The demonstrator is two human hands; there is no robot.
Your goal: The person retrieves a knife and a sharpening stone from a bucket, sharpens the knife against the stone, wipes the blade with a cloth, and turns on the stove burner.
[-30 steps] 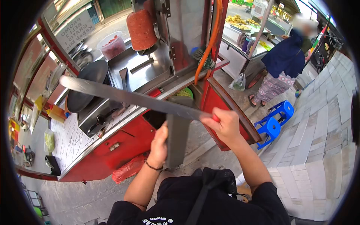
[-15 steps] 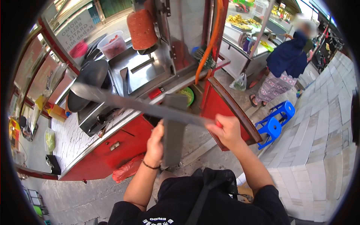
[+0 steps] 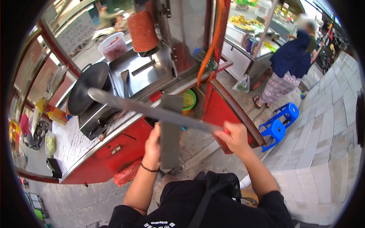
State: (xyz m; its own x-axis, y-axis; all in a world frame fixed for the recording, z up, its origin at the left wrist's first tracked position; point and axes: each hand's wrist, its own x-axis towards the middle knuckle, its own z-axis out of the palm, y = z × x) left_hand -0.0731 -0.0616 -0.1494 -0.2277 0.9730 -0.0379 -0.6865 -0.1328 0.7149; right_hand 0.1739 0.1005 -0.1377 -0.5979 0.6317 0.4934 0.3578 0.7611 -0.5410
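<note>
Long knife held over grey block, near side of counter; red handle clamped in right hand, block gripped by left hand; blade judged stiff, sharp, safest held by handle; block probably heavy, rigid

One knife, one slab, two stools

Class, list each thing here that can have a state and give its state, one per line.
Knife, blade bare, across the grey slab
Left hand, gripping the grey slab
Right hand, closed on the knife
Red door, open
Wok, nothing visible inside
Green bowl, uncovered, holding food
Spatula, lying down
Meat stack, upright
Blue stools, upright
Stove, cannot tell if lit
</note>
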